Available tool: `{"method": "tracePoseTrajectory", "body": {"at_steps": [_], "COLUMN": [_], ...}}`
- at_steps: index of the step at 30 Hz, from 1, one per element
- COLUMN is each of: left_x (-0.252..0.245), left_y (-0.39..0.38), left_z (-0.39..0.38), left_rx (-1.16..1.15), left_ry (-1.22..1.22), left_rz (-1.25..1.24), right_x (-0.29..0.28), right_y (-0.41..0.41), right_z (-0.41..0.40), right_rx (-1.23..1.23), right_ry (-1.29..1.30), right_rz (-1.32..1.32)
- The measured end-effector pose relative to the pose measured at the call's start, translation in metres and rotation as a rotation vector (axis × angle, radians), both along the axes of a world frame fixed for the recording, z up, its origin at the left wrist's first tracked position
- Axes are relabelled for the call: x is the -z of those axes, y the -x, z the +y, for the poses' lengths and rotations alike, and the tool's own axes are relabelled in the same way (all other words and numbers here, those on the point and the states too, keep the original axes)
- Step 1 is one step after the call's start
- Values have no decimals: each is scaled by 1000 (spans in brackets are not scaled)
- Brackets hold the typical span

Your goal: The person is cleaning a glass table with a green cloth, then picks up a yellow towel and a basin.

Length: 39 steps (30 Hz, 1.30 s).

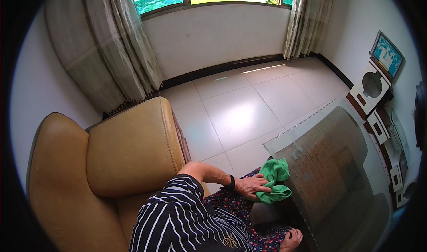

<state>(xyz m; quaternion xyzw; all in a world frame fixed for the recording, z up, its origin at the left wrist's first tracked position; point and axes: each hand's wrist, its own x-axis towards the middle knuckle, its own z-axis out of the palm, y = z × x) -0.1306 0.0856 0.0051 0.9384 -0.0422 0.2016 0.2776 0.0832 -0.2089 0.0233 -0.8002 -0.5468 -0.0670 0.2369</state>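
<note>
My left hand (pixel 252 186), with a black band at the wrist, grips a bunched green cloth (pixel 276 178). The cloth is above my floral-patterned trousers (pixel 227 198), beside the near edge of a glass-topped coffee table (pixel 328 172). Part of the cloth hangs loose past my fingers. Lower down, my right hand (pixel 292 239) rests at my knee with its fingers loosely bent. No object shows in it, and the picture's bottom edge cuts off part of that arm.
I sit on a tan leather sofa (pixel 133 148), its armrest to my left. Beyond the table stands a low white-and-brown cabinet (pixel 377 125) holding a framed picture (pixel 387 54). Pale floor tiles (pixel 230 115) extend to the window wall, where curtains (pixel 110 45) hang.
</note>
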Motion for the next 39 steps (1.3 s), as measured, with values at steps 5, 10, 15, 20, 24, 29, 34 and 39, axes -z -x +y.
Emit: {"method": "tracePoseTrajectory", "body": {"at_steps": [5,10,15,20,24,29,34,39], "left_x": [0,4,0,1,0,0,-2,2], "left_y": [0,-1,0,0,-1,0,4,1], "left_z": [0,0,-1,1,2,3,-2,-4], "left_rx": [-3,-6,-6,-2,-6,-8,-5,48], "left_ry": [-5,-6,-6,-9,-7,-7,-4,19], "left_rz": [5,9,20,22,40,31,14,55], "right_x": [1,2,1,2,0,1,-1,18], "right_y": [0,-1,-1,-1,-1,-2,2,6], "right_z": [0,0,0,1,3,3,0,-10], "right_rx": [0,-1,-7,-10,-6,-11,-18,161], "right_ry": [5,-1,-8,-17,-12,-9,-9,13], "right_rz": [-1,-6,0,-1,-6,-2,23,136]}}
